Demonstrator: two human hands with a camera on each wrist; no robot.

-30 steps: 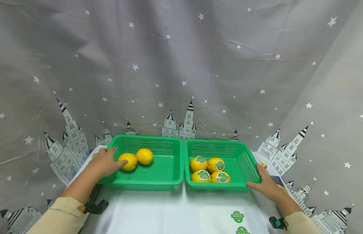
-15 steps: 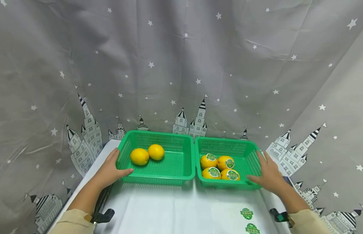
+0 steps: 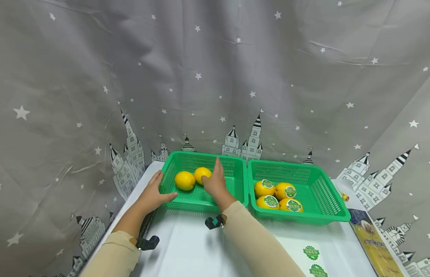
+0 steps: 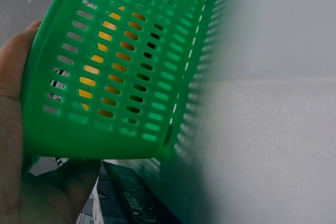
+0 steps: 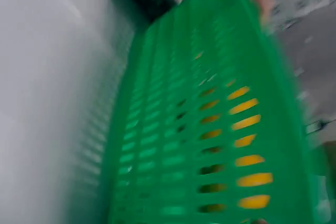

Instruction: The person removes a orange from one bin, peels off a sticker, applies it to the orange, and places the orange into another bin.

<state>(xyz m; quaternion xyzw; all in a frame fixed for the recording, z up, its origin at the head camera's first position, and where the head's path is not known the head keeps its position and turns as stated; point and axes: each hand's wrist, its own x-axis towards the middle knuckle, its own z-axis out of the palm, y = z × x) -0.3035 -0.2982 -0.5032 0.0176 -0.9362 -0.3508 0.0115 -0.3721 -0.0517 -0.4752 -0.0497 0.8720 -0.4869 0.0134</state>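
Note:
My left hand (image 3: 153, 197) grips the near left corner of the left green plastic basket (image 3: 240, 184), its thumb over the front rim and its fingers along the left side. Inside that basket, two plain yellow lemons (image 3: 184, 180) lie side by side. My right hand (image 3: 216, 185) reaches in over the front rim, fingers straight, thumb right at the right-hand lemon (image 3: 202, 174). Through the slots of the basket wall (image 4: 63, 129), yellow shows in the left wrist view. The right wrist view is blurred, with the basket's front wall (image 5: 157, 87) filling much of it.
A second green basket (image 3: 325, 196) stands to the right, holding several lemons (image 3: 266, 202) with round green stickers. Green stickers (image 3: 311, 252) lie on the white table (image 3: 187, 242). A yellow packet (image 3: 377, 246) is at the right edge. A grey star-printed curtain (image 3: 215, 77) hangs behind.
My right hand has left the right basket's side and moved left into the left basket. My left hand stays at its corner. The view has shifted left, so the baskets appear further right.

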